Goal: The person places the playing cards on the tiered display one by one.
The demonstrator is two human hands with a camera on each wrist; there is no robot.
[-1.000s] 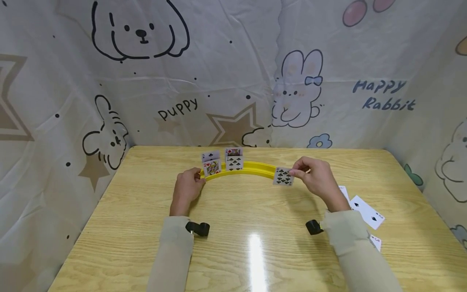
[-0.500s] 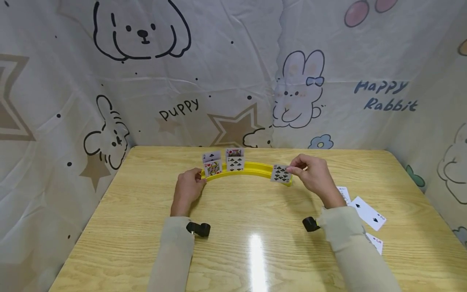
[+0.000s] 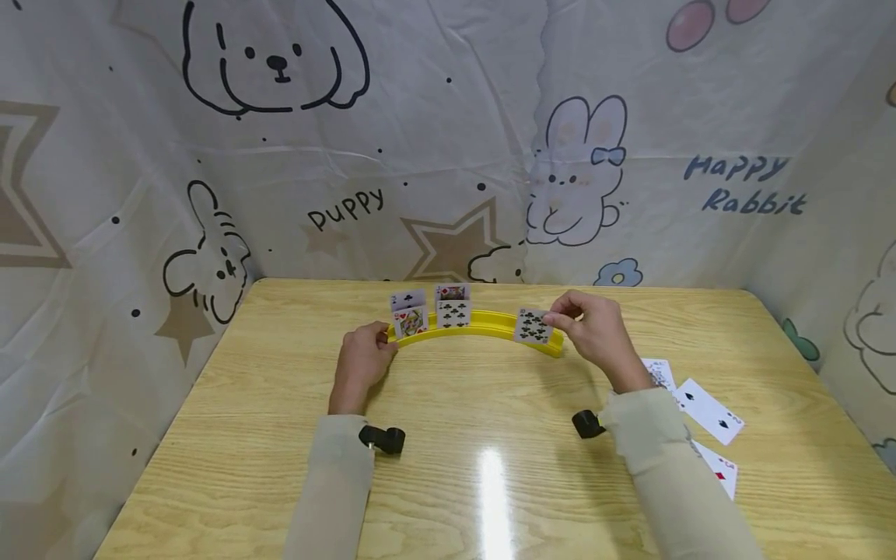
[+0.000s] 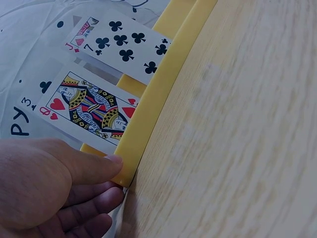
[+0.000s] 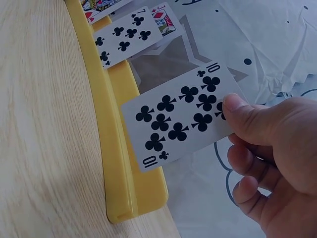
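Note:
A curved yellow card holder (image 3: 483, 330) lies toward the back of the table. My left hand (image 3: 362, 362) pinches its left end, thumb on the front wall in the left wrist view. Standing in its slots are the queen of hearts (image 4: 94, 106) before a three of clubs (image 4: 43, 89), and the seven of clubs (image 5: 128, 37) before a jack of diamonds (image 5: 167, 21). Between thumb and fingers, my right hand (image 3: 593, 334) holds the ten of clubs (image 5: 178, 116) by its outer edge, its lower edge close over the holder's right part.
Loose cards lie on the table (image 3: 448, 467) by my right forearm: a two of spades (image 3: 710, 411), a three of diamonds (image 3: 721, 470) and another card (image 3: 658, 372) partly behind the wrist. A printed cloth (image 3: 420, 155) hangs along the table's back edge.
My right hand has moved left and slightly up in the head view with the ten of clubs, uncovering the holder's right end. The left hand has stayed on the left end.

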